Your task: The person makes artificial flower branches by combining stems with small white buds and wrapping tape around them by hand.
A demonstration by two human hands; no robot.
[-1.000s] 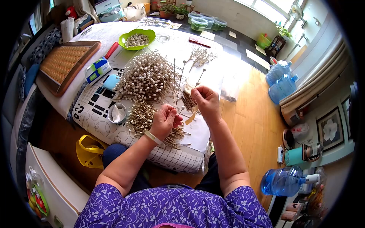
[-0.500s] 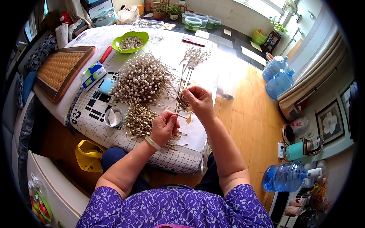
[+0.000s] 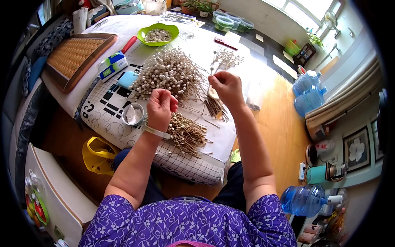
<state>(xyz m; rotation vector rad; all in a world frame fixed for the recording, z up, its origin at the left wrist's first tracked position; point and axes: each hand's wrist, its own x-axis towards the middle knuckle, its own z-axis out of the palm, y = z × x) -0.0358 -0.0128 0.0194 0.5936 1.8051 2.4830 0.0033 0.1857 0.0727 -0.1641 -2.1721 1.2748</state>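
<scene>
My right hand (image 3: 225, 85) is pinched round thin stems whose small dark heads rise above the fingers, beside a bound bunch of stems (image 3: 214, 106). Near the large pile of white-beaded stems (image 3: 168, 74), my left hand (image 3: 161, 105) is closed, its fingertips together; what they hold, if anything, is too small to tell. Below it lies a smaller pile of pale-tipped stems (image 3: 187, 133), partly behind the wrist. A spray of beaded stems (image 3: 228, 59) rests beyond my right hand. The white tub (image 3: 133, 114) holds something white and crumpled.
A green bowl of beads (image 3: 158, 34), a red phone-like object (image 3: 226, 43), a tissue pack (image 3: 113, 65) and a light blue item (image 3: 128, 79) lie on the bed-like surface. A brown mat (image 3: 78, 59) is at left, a yellow bag (image 3: 98, 155) on the floor.
My left hand has moved up and left, away from the stems in my right hand, towards the large pile. My right hand has shifted slightly up and right. The view has also shifted.
</scene>
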